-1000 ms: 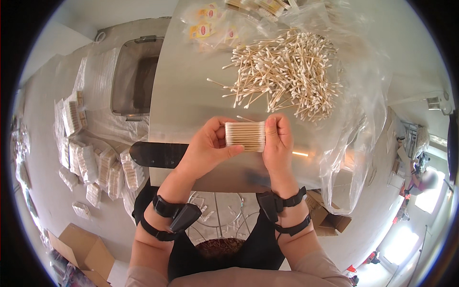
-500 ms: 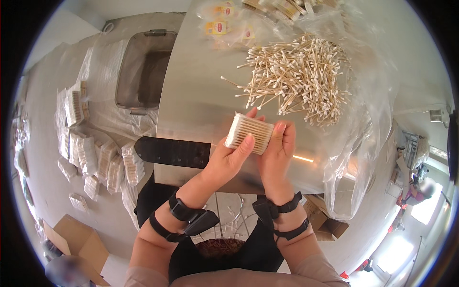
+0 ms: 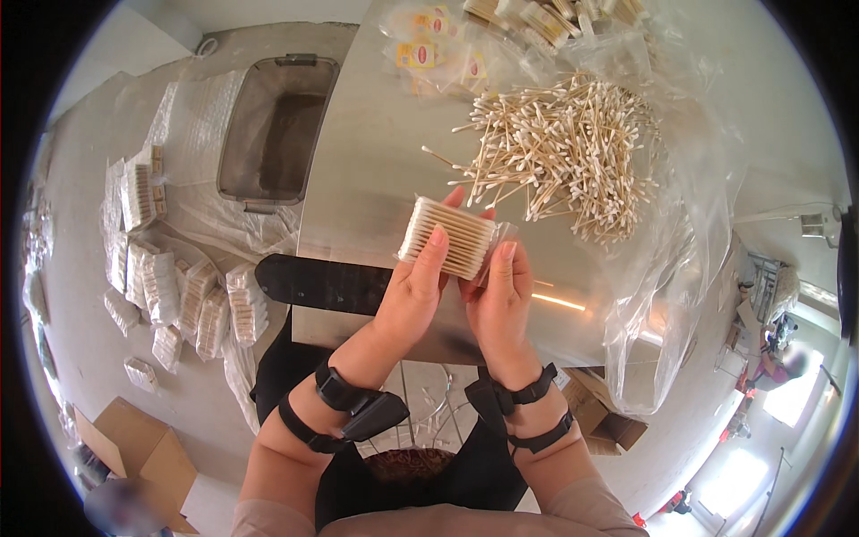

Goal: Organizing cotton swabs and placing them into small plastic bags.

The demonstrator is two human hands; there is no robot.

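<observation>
Above the near edge of the metal table (image 3: 385, 152), both hands hold a clear-wrapped pack of cotton swabs (image 3: 456, 240). The wooden sticks lie side by side in it, white tips at its left end. My left hand (image 3: 413, 291) closes round the left part, thumb pressed on the sticks and other fingers mostly hidden beneath. My right hand (image 3: 501, 304) grips the right end, where loose clear film shows by the thumb. Beyond the hands, a heap of loose cotton swabs (image 3: 573, 152) is spread on the table.
Printed clear bags (image 3: 418, 55) and bundled swabs (image 3: 546, 22) are at the table's far side. Plastic film (image 3: 653, 358) drapes its right side. A black strip (image 3: 322, 285) juts from the left edge. On the floor are a grey bin (image 3: 225, 134), wrapped packs (image 3: 161, 286) and cardboard boxes (image 3: 148, 438).
Both hands have moved slightly left with the swab pack, which is tilted a little more. Clear film at the pack's right end now shows more plainly beside my right thumb.
</observation>
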